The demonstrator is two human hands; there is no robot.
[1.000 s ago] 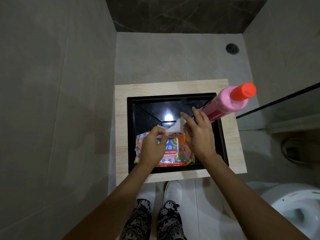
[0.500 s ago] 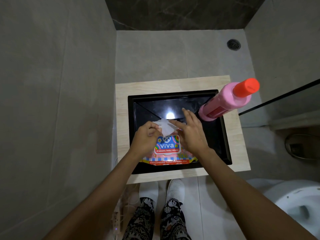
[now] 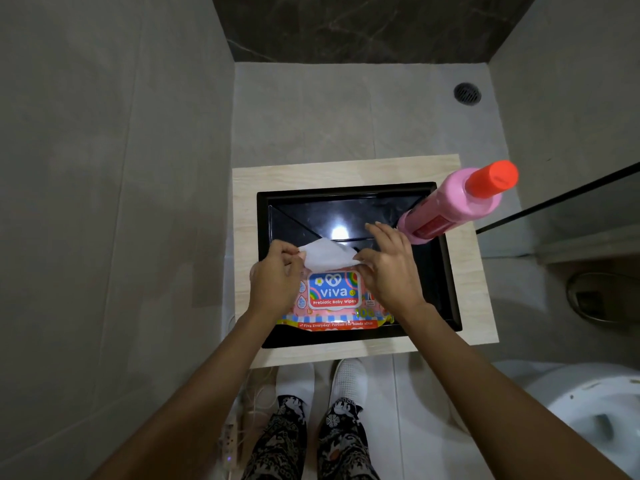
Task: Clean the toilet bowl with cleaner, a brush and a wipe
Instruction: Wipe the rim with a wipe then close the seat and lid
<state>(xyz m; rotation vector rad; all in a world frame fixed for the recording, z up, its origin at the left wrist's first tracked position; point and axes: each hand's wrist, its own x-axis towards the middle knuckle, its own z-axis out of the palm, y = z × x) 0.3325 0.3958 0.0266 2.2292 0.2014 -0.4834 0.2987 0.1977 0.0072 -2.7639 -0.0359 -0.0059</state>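
A colourful pack of baby wipes lies in a black basin set in a pale wooden counter. Above the pack a white wipe is stretched between my hands. My left hand pinches its left edge. My right hand pinches its right edge with thumb and forefinger, the other fingers straight. A pink cleaner bottle with an orange cap stands at the basin's far right corner. The white toilet bowl shows at the bottom right. No brush is in view.
Grey tiled walls close in left and right. A floor drain lies far right. A glass panel edge runs at the right. A power strip with cables lies on the floor by my feet.
The wipe has come further out of the pack and is now spread wider between my hands. My left hand has moved left, away from the right.
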